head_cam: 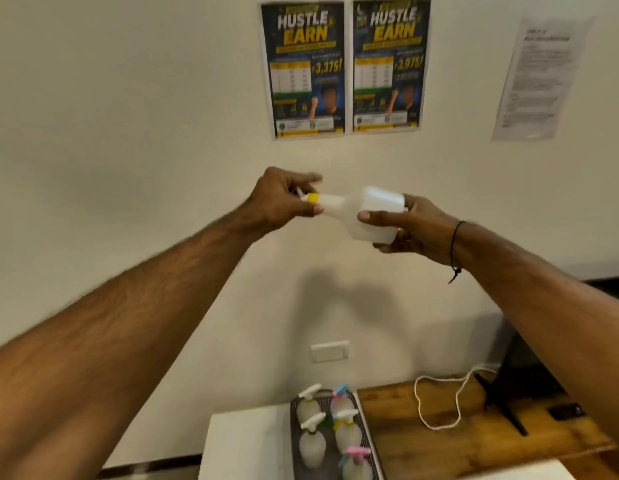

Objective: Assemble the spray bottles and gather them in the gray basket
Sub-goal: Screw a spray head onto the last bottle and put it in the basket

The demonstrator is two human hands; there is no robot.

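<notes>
bottle: smooth white plastic, boxy body tapering to a neck, lying sideways in mid-air before the wall | right hand: clasps its base | left hand: pinches the yellow collar at the neck | gray basket: dark mesh, on the white table below, holding five capped bottles | white cord: looped on the wooden desk beside it

The room is evenly and fairly brightly lit with warm, soft light. The raised arms and bottle cast a broad, soft-edged shadow on the cream wall below them. The white bottle is nearly blown out, its edges melting into the wall. Slight blur softens the whole frame: the posters show only their large headings legibly, and the paper sheet is unreadable. Wide-angle distortion stretches the forearms and tilts the posters.
</notes>
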